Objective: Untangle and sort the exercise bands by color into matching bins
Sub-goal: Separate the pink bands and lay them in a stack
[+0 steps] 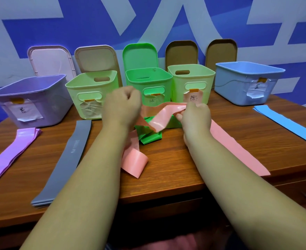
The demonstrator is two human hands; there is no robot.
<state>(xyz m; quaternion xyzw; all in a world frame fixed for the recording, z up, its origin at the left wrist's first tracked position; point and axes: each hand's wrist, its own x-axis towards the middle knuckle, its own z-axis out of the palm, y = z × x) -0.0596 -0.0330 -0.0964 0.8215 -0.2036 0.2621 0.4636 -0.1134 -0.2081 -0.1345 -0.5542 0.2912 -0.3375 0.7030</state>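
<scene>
Both forearms extend forward, bare. Left hand (122,105) closed in a fist, raised; right hand (195,117) pinching, fingers curled.

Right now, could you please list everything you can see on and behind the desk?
bins: five open; purple, three green, blue; row at desk back
lids: five; leaning on wall behind bins
purple bands: stack; desk left
grey bands: stack; beside purple
blue band: flat; desk right
pink bands: tangled centre, another flat right
green band: tangled under pink
desk: brown wood
left hand, right hand: fingers gripping pink
</scene>
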